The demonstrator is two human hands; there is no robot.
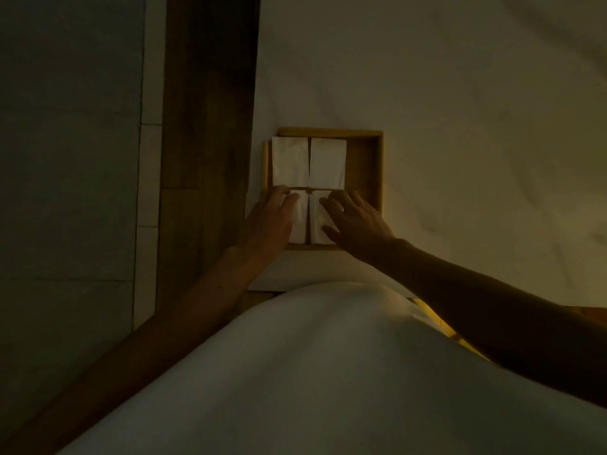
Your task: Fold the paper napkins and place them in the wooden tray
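A square wooden tray [377, 165] lies on the white table near its left edge. Two folded white napkins fill its far part: one at the far left [289, 160], one beside it [328, 163]. Two more folded napkins lie in the near part, a left one [301, 221] and a right one [316, 221], both partly covered. My left hand [267, 221] rests flat with fingers spread on the near left napkin. My right hand [356, 221] lies flat with fingers apart on the near right napkin. Neither hand grips anything. The scene is dim.
The white table surface [460, 126] stretches to the right and far side. A dark wooden floor strip [207, 126] and grey tiles [65, 159] lie beyond the table's left edge. My white garment [312, 372] fills the near foreground.
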